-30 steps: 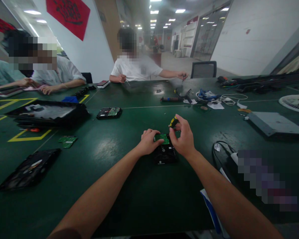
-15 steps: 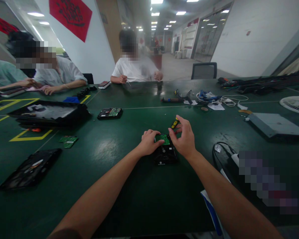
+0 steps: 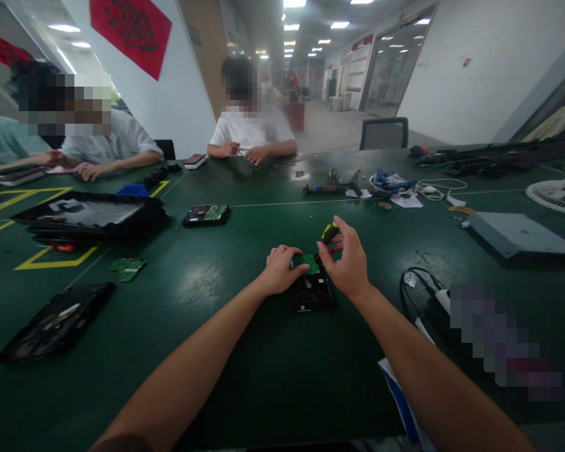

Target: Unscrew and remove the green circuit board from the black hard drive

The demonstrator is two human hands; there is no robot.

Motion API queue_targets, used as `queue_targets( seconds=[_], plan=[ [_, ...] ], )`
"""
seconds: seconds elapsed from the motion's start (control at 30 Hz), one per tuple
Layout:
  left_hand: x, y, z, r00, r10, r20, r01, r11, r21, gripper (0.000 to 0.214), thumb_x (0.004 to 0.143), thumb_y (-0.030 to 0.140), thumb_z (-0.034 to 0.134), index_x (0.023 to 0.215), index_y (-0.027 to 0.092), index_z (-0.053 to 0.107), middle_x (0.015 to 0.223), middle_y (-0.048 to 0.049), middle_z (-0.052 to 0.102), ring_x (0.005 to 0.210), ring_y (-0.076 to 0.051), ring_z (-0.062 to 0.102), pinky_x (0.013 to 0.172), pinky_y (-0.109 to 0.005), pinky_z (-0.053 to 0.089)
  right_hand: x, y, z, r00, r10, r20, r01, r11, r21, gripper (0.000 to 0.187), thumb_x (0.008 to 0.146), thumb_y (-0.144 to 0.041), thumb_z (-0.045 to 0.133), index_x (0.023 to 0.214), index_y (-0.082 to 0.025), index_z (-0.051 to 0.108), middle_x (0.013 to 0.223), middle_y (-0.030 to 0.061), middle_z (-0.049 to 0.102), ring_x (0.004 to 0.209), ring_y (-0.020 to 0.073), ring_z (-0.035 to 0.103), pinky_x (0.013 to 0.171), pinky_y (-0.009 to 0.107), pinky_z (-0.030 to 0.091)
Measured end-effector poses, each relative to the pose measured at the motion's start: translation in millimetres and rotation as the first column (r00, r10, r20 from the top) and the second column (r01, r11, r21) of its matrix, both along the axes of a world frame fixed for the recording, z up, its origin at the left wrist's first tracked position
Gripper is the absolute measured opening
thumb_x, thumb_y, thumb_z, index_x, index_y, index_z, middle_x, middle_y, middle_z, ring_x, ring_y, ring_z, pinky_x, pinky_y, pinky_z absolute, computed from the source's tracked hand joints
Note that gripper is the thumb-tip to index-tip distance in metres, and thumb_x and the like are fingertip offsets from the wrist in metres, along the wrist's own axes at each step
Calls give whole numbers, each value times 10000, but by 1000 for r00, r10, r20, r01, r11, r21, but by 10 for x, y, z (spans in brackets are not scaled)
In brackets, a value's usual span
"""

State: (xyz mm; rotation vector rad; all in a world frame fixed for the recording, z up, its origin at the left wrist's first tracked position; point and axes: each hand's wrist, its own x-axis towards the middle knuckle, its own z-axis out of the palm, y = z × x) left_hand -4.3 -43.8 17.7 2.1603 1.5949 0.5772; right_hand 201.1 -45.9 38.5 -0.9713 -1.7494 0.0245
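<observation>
Between a green board (image 3: pixel 130 270) and grey box (image 3: pixel 522 233), left grip (image 3: pixel 281 270) clasps black device (image 3: pixel 313 295), right grip (image 3: pixel 346 258) pinches screwdriver (image 3: pixel 329 233)

No wording can be read for certain. Dark brush-style characters stand on the large red sheet (image 3: pixel 134 31) on the pale pillar (image 3: pixel 174 103) at far left, too blurred to make out. Small white labels (image 3: pixel 322 280) on the black device (image 3: pixel 316 294) are too tiny to read.
</observation>
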Motion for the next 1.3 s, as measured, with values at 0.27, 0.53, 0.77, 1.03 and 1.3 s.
queue_targets(
  seconds=[0.27, 0.53, 0.77, 1.03, 1.3],
  plan=[
    [-1, 2, -7, 1000, 0, -7, 0, 1000, 8, 496, 907, 537, 648, 1319, 264, 619, 1268, -115, 593, 1198, -332, 525, 1035, -492, 438, -15, -28, 27, 998, 63, 1, -63, 998, -11, 718, 955, -211, 578, 1601, -324, 286, 1348, 122, 560, 960, 231, 661, 792, 432, 656],
    [-11, 12, -24, 1000, -10, -2, 10, 1000, 16, 500, 912, 541, 640, 1322, 255, 617, 1271, -118, 593, 1206, -331, 522, 1038, -495, 434, -2, -13, 25, 1000, 29, 7, -29, 1000, 2, 689, 950, -239, 608, 1574, -298, 321, 1333, 138, 537, 936, 236, 644, 746, 433, 661],
    [-2, 4, -13, 1000, 0, -1, 0, 1000, 10, 490, 905, 533, 651, 1313, 265, 620, 1285, -114, 590, 1217, -331, 522, 1045, -493, 430, -8, 5, -10, 1000, -5, -22, 4, 1000, -5, 673, 947, -268, 625, 1555, -295, 337, 1354, 137, 557, 921, 231, 678, 694, 406, 664],
    [0, -2, 0, 1000, -1, 5, 1, 1000, 10, 487, 905, 535, 650, 1309, 263, 625, 1269, -114, 596, 1206, -334, 527, 1041, -489, 433, -20, 7, -31, 999, 22, -28, -23, 1000, -7, 670, 945, -237, 610, 1554, -285, 334, 1424, 152, 539, 957, 235, 697, 713, 402, 663],
    [-1, -5, -4, 1000, -1, 7, 1, 1000, 8, 494, 912, 536, 641, 1322, 263, 616, 1279, -115, 589, 1208, -332, 524, 1040, -497, 435, -1, 8, -3, 1000, 12, -10, -12, 1000, 13, 669, 932, -243, 641, 1535, -289, 355, 1338, 135, 557, 916, 222, 662, 674, 386, 656]
  ],
)
